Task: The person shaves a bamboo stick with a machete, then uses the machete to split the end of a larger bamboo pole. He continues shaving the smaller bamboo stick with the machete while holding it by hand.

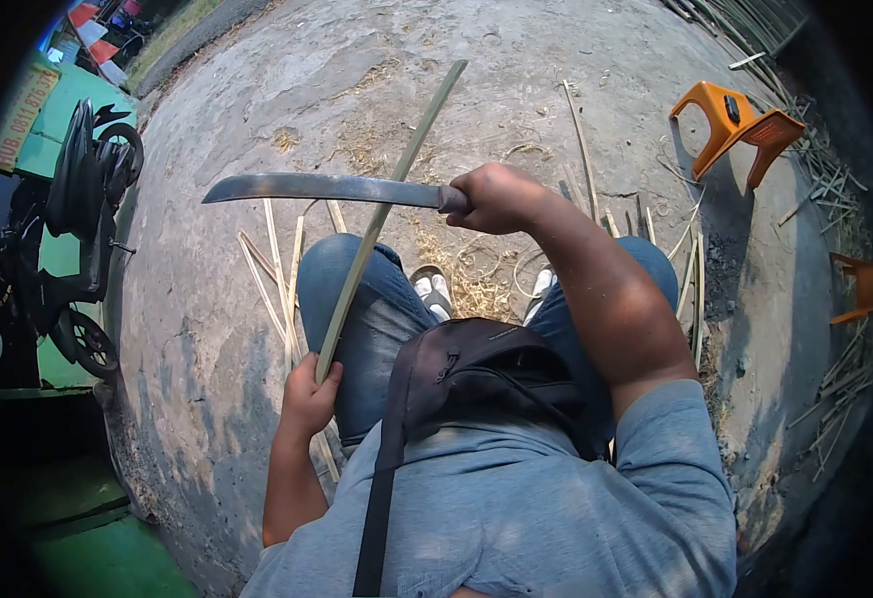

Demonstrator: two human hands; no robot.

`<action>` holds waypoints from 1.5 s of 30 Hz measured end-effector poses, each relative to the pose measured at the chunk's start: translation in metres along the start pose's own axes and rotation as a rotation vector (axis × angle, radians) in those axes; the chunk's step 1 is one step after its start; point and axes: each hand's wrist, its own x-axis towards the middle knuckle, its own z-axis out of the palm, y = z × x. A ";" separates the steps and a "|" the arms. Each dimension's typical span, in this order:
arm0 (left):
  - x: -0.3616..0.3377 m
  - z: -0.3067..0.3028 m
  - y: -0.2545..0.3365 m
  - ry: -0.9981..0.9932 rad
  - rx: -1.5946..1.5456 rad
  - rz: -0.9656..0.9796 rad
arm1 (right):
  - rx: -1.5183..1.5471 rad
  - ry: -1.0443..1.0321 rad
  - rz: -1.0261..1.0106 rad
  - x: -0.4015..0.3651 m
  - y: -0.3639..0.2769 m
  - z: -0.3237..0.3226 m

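My right hand (pixel 496 197) is closed round the handle of a machete (pixel 322 187), whose long curved blade points left across the view. Under the blade, near its handle end, runs a long pale bamboo strip (pixel 389 189), overlapping it in this view. The strip slants from low left up to the top middle. Its lower end is gripped by my left hand (pixel 311 397), thumb laid along it, beside my left knee. Thin curled shavings (pixel 481 289) lie on the ground between my feet.
More bamboo strips (pixel 275 259) lie by my left leg and others by my right. An orange plastic chair (pixel 721 120) stands at the upper right, with a small black object on it. A black motorcycle (pixel 83 214) is parked at the left. Cut pieces (pixel 840 384) are scattered along the right edge.
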 end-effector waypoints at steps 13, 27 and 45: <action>0.000 0.000 -0.002 0.002 0.015 0.002 | 0.023 -0.008 -0.014 0.001 0.000 0.001; -0.001 0.001 0.000 0.001 -0.017 -0.004 | 0.030 0.025 -0.011 0.000 0.000 0.002; -0.001 0.002 0.006 0.028 0.086 0.049 | -0.155 -0.028 0.003 -0.012 -0.026 -0.007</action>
